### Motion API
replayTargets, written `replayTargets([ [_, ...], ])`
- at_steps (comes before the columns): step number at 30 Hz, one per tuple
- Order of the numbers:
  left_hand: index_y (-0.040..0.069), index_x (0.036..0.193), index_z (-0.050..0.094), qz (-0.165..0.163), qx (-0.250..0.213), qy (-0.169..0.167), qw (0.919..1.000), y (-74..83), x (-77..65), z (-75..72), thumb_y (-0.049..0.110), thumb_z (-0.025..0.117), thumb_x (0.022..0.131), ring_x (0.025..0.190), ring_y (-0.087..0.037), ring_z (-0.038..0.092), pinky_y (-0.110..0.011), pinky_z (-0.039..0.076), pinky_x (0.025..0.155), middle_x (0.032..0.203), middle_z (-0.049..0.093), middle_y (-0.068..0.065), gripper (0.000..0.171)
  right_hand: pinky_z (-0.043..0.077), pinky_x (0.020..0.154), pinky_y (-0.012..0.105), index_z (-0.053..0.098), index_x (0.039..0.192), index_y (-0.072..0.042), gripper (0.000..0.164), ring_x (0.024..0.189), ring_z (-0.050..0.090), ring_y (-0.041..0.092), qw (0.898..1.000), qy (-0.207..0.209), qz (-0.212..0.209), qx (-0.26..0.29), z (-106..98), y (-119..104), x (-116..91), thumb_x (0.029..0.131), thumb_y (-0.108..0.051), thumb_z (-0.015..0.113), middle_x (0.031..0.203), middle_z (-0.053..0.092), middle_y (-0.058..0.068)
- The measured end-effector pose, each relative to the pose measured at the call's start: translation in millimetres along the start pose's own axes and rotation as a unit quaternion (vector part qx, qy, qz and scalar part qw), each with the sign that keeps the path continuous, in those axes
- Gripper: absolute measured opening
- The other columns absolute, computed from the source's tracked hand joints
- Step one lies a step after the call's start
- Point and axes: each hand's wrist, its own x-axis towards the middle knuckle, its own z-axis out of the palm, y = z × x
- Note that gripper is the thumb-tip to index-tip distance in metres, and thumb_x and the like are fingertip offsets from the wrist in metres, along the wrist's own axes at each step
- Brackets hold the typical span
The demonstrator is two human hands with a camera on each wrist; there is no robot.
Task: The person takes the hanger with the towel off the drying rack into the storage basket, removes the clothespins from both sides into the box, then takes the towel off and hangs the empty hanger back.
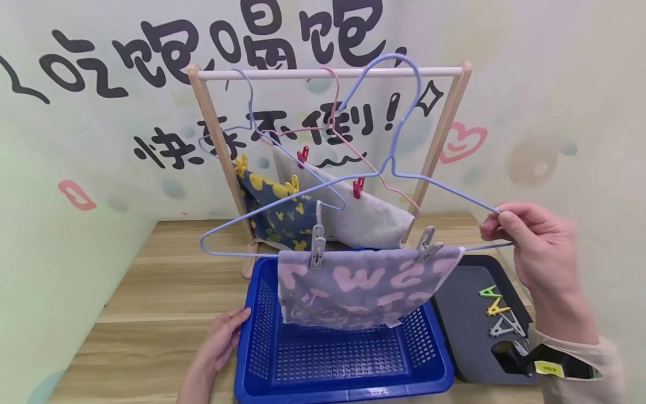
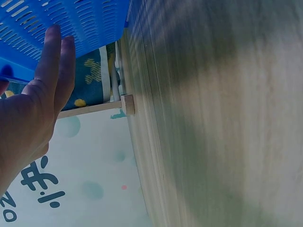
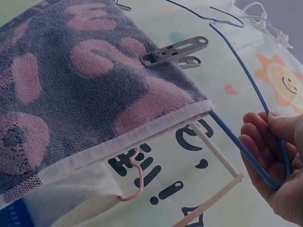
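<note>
My right hand [image 1: 542, 252] pinches the right end of a blue wire hanger [image 1: 444, 185], held up over the basket. A grey-purple towel [image 1: 358, 286] with pink letters hangs folded over the hanger's lower bar. Two grey clothespins, a left clothespin [image 1: 317, 247] and a right clothespin [image 1: 428, 247], clip it there. In the right wrist view, thumb and fingers close around the hanger's bent corner beside the towel [image 3: 94, 71]. My left hand [image 1: 222, 336] touches the left side of a blue plastic basket [image 1: 444, 370]; in the left wrist view its fingers [image 2: 49, 61] lie straight against the wall.
Behind stands a wooden rack [image 1: 449, 123] with a white rod [image 1: 282, 73]. On it hang a blue towel [image 1: 287, 216] with yellow clothespins and a pale towel [image 1: 373, 216] with red ones. Right of the basket, a dark tray [image 1: 464, 314] holds several clothespins [image 1: 497, 307].
</note>
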Motion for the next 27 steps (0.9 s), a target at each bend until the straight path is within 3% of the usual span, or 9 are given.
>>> replayTargets([
  [9, -0.014, 0.127, 0.044, -0.005, -0.002, 0.017, 0.9998, -1.3, 0.5, 0.7, 0.012, 0.044, 0.099, 0.078, -0.009, 0.064, -0.024, 0.054, 0.071, 0.089, 0.066, 0.0, 0.039, 0.056, 0.062, 0.027, 0.061, 0.1, 0.017, 0.025, 0.074, 0.067, 0.021, 0.996, -0.052, 0.075, 0.02, -4, 22, -22, 0.09, 0.021, 0.038, 0.083, 0.067, 0.018],
  [12, -0.014, 0.129, 0.043, -0.004, 0.004, 0.018, 0.9998, -0.7, 0.9, 0.6, 0.013, 0.045, 0.099, 0.079, -0.009, 0.064, -0.023, 0.054, 0.071, 0.089, 0.066, 0.0, 0.04, 0.055, 0.062, 0.025, 0.063, 0.101, 0.01, 0.028, 0.074, 0.067, 0.017, 0.993, -0.069, 0.1, -0.008, -7, 29, -31, 0.09, 0.02, 0.039, 0.083, 0.068, 0.013],
  [17, -0.002, 0.108, 0.059, 0.01, 0.003, 0.009, 0.9999, -1.7, 1.5, 0.6, 0.01, 0.044, 0.098, 0.077, -0.008, 0.064, -0.022, 0.054, 0.069, 0.086, 0.066, 0.001, 0.022, 0.055, 0.059, 0.025, 0.064, 0.1, 0.009, 0.029, 0.07, 0.067, 0.016, 0.99, -0.059, 0.129, -0.012, -10, 41, -49, 0.09, 0.02, 0.039, 0.082, 0.069, 0.012],
  [20, -0.007, 0.109, 0.055, 0.013, 0.003, 0.012, 0.9998, -2.4, 2.1, 1.9, 0.007, 0.042, 0.097, 0.076, -0.007, 0.064, -0.021, 0.054, 0.069, 0.086, 0.066, 0.001, 0.022, 0.055, 0.058, 0.024, 0.065, 0.099, 0.008, 0.03, 0.069, 0.067, 0.016, 0.988, -0.048, 0.145, -0.003, -13, 47, -58, 0.091, 0.019, 0.039, 0.081, 0.068, 0.012],
  [24, -0.018, 0.128, 0.038, 0.027, 0.022, 0.062, 0.9974, -1.1, 1.1, 4.7, 0.008, 0.043, 0.098, 0.08, -0.004, 0.062, -0.022, 0.053, 0.071, 0.09, 0.066, 0.005, 0.041, 0.055, 0.058, 0.023, 0.067, 0.098, 0.004, 0.031, 0.067, 0.066, 0.013, 0.983, -0.042, 0.178, -0.01, -16, 52, -67, 0.093, 0.017, 0.039, 0.079, 0.069, 0.009],
  [27, -0.011, 0.125, 0.05, 0.086, 0.031, 0.106, 0.9901, 3.0, -0.3, 2.4, 0.014, 0.048, 0.098, 0.086, -0.003, 0.063, -0.021, 0.052, 0.074, 0.093, 0.067, 0.009, 0.038, 0.054, 0.057, 0.023, 0.067, 0.097, 0.001, 0.032, 0.066, 0.066, 0.012, 0.979, -0.042, 0.199, -0.03, -18, 55, -72, 0.093, 0.016, 0.039, 0.078, 0.068, 0.006],
])
